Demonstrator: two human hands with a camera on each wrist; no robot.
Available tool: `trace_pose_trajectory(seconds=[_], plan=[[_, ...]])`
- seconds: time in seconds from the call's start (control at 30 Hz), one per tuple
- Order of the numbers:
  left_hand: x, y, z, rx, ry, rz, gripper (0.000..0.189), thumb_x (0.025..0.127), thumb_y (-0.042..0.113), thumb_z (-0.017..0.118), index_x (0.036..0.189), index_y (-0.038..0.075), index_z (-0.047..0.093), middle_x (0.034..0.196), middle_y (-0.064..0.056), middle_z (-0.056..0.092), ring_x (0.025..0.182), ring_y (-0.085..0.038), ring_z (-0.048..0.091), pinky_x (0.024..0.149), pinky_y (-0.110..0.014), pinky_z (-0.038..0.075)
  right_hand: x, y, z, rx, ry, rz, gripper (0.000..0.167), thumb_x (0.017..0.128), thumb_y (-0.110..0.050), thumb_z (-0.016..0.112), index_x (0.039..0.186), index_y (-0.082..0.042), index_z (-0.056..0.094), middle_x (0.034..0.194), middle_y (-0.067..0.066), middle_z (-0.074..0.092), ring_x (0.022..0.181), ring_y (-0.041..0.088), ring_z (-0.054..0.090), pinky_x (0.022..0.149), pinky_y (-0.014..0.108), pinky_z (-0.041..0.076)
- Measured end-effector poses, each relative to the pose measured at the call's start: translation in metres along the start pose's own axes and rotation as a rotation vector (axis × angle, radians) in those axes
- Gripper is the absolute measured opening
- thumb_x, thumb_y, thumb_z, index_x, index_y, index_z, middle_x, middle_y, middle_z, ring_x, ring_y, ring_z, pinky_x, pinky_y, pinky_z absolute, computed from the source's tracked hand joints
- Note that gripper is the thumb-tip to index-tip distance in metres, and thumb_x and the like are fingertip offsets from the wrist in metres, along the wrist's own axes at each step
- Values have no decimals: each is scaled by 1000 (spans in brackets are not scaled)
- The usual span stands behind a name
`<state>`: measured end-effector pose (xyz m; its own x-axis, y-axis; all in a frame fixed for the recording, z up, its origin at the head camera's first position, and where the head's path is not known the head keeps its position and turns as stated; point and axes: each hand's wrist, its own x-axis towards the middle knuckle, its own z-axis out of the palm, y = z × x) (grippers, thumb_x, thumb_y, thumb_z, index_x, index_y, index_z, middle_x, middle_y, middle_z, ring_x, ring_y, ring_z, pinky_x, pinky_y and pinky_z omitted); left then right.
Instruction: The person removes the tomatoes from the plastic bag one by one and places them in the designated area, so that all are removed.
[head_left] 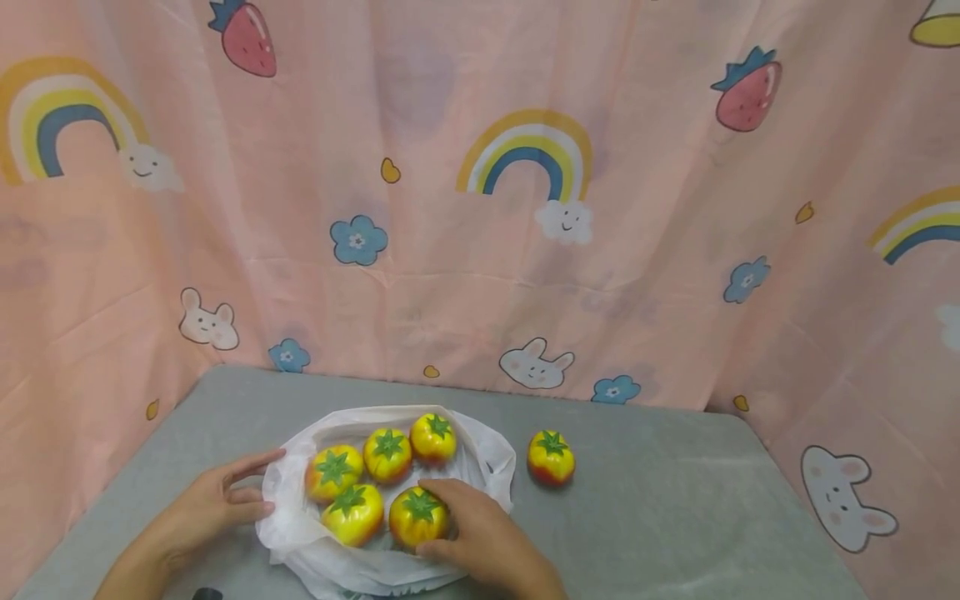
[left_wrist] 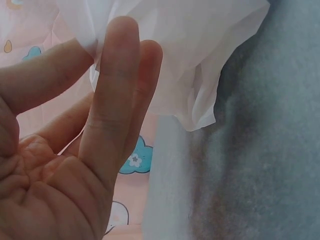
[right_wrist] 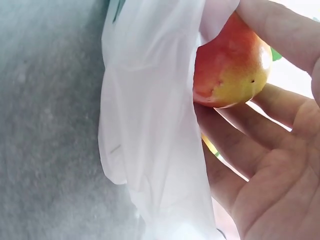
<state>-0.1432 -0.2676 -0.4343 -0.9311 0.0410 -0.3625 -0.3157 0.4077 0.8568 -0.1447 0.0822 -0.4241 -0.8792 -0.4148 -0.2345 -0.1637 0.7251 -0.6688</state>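
Observation:
A white plastic bag lies spread open on the table, with several yellow-and-red tomatoes inside, each topped by a green star-shaped leaf. At the bag's near right, my right hand holds one tomato, thumb and fingers curved about its side. In the right wrist view this tomato shows its red-and-yellow underside beside the bag's rim. My left hand touches the bag's left edge, its fingers fairly straight and spread. Another tomato sits on the table, right of the bag.
The grey table runs back to a pink printed curtain that hangs behind it and along both sides. A small dark object pokes in at the bottom edge, near my left forearm.

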Motion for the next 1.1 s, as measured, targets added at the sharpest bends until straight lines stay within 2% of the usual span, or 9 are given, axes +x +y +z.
trace_pose_trajectory(seconds=[0.33,0.53,0.8,0.97,1.1], plan=[[-2,-1,-1,11,-17,12,87,85,19,78,156,6,29,154,-33,30,99,-19,68,96,-47,56,-2,6,-9,22,56,2,70,77,-41,84,139,-29,55,143,-5,57,126,19,56,109,55,43],[-2,-1,0,40,-6,-4,87,85,20,79,155,7,31,154,-33,31,97,-18,66,97,-51,54,-8,13,-24,82,98,52,71,78,-40,84,141,-25,55,143,-1,56,125,23,54,110,61,40],[-2,1,-1,46,-11,1,88,84,22,79,156,7,30,154,-32,31,98,-19,67,98,-52,53,-19,33,-54,-35,219,32,72,80,-42,81,143,-22,52,144,4,56,124,26,56,104,55,48],[-1,6,-3,62,-15,12,88,84,22,79,156,8,30,151,-35,33,103,-21,66,97,-52,54,-24,46,-74,-43,300,36,68,82,-35,81,142,-20,54,136,3,61,112,21,58,99,47,54],[-1,9,-3,68,-12,18,88,83,21,80,155,8,32,150,-35,35,106,-23,65,95,-50,55,-29,57,-86,-49,356,53,68,82,-37,80,142,-20,54,136,4,60,111,20,58,100,48,54]])
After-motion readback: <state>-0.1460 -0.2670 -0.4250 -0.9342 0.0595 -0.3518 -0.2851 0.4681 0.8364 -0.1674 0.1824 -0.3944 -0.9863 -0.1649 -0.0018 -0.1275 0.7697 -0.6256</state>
